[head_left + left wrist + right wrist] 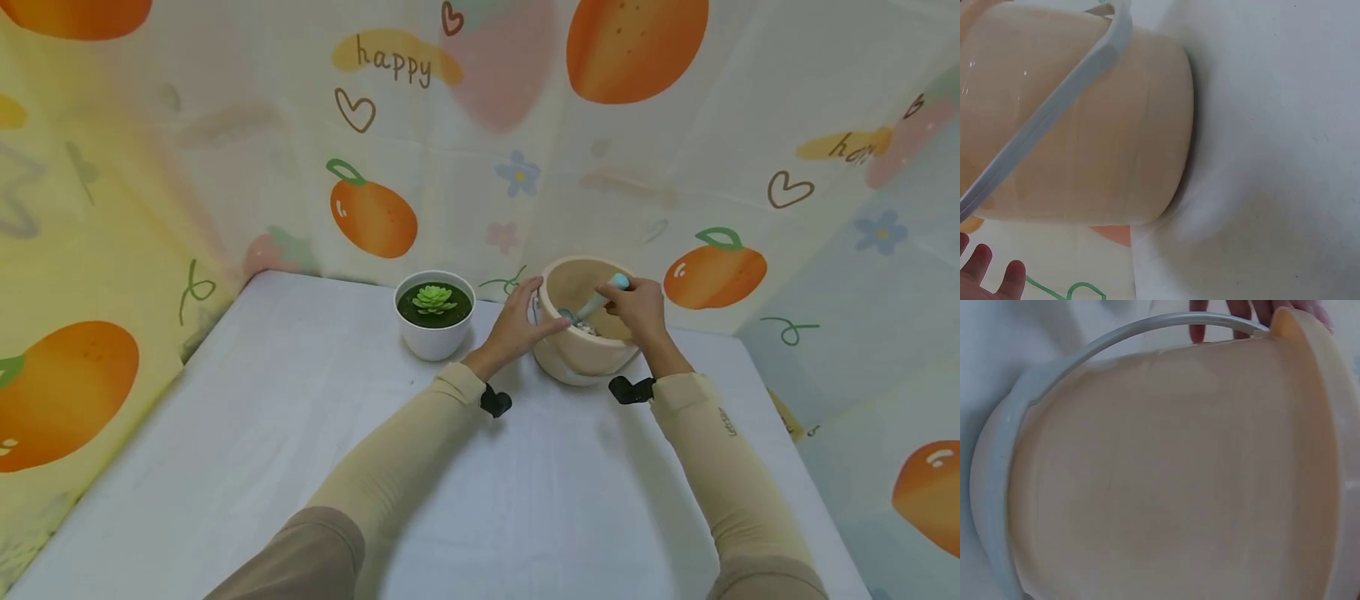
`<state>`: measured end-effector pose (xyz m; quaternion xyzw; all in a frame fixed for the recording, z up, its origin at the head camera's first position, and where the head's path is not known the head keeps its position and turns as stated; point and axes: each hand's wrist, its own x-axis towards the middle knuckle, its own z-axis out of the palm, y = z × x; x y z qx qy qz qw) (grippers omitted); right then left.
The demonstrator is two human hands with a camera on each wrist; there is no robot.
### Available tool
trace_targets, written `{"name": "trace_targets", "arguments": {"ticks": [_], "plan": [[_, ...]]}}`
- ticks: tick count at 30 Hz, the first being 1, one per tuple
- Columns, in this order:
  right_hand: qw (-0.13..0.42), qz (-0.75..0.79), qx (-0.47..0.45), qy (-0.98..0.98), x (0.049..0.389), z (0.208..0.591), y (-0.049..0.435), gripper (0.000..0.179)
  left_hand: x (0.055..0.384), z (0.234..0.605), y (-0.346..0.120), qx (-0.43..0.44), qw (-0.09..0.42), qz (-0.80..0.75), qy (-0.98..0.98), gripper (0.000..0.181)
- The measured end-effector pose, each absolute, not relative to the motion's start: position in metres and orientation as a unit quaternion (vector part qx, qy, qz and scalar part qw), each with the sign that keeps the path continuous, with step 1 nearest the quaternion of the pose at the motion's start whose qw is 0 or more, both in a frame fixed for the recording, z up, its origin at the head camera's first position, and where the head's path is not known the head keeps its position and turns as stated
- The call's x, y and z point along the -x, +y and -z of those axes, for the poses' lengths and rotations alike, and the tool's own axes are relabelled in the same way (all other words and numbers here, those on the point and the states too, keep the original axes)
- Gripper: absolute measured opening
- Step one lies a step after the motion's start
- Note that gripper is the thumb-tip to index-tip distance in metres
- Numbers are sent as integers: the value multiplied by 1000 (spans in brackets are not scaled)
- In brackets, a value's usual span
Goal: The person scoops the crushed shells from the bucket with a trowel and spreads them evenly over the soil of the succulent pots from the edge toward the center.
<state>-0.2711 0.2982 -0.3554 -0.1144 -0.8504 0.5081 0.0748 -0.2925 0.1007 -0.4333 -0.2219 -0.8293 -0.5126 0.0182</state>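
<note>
In the head view, a beige bucket (577, 362) with a grey handle (1054, 109) stands on the table. My right hand (641, 310), over its right rim, grips a small light-blue tool (600, 298), perhaps a shovel; its lower end is partly hidden. Small whitish bits (587, 328) show inside the bucket. My left hand (516, 327) rests on the left side of the rim, its thumb along the front edge and its fingers spread. Those fingers (1239, 309) lie against the outer wall in the right wrist view, fairly straight.
Left of the bucket stands a white pot (435, 340) with a green succulent (433, 300) in dark filling. A white cloth covers the table (300, 400). Behind and beside it hangs a fruit-patterned curtain (465, 208).
</note>
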Motion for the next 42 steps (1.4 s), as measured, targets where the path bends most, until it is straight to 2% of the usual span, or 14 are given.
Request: {"name": "trace_targets", "arguments": {"ticks": [4, 12, 16, 24, 30, 42], "plan": [[61, -471, 90, -876, 273, 353, 295, 39, 293, 431, 99, 222, 21, 498, -838, 85], [146, -325, -25, -934, 269, 344, 304, 29, 292, 431, 96, 223, 20, 480, -848, 87], [146, -289, -53, -945, 270, 345, 306, 29, 292, 434, 93, 217, 32, 472, -854, 87], [108, -234, -65, -964, 276, 357, 311, 29, 293, 434, 93, 223, 37, 465, -856, 86], [150, -240, -55, -957, 281, 361, 315, 26, 295, 433, 98, 233, 51, 475, -847, 86], [172, -295, -49, -939, 291, 370, 306, 32, 296, 435, 98, 224, 45, 482, -846, 85]]}}
